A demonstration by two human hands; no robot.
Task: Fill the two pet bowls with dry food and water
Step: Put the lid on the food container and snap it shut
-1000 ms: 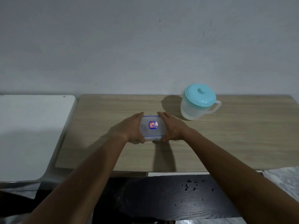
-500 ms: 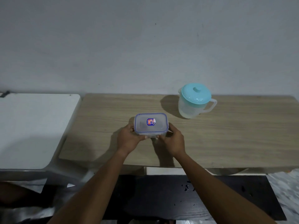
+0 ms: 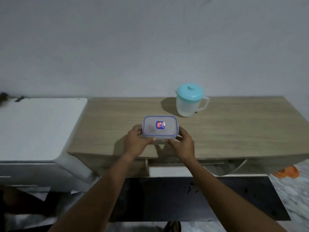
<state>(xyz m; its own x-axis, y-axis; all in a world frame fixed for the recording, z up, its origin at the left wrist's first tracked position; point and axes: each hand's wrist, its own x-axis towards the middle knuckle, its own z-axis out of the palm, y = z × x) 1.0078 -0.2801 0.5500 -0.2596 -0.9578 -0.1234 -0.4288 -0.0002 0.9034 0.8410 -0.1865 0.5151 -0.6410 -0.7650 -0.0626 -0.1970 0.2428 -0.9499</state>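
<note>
Head view: both hands on a clear rectangular container with a blue-rimmed lid and a small red/blue sticker on top. Container sits over the wooden cabinet top, near its front edge, roughly centre-left; can't tell if its base rests on the wood or is lifted just off it. Lid is on and level, facing the camera.

Left hand wraps the container's left side, thumb tip on the near wall under the lid rim, fingers behind the left edge and mostly hidden. Right hand mirrors it on the right side, thumb tip on the near wall, fingers curled around the right edge. So each hand is closed on the container, which lies between the two palms and slightly forward of them, thumbs nearly meeting under the front rim. Something dark shows faintly through the lid; can't make out what it is.

Translucent pitcher with a teal lid stands upright at the back of the cabinet top, well to the right of the container and apart from both hands, handle pointing right.

White appliance top sits just beside the cabinet on the left. Dark mat on the floor below, a few small dark specks on it.
</note>
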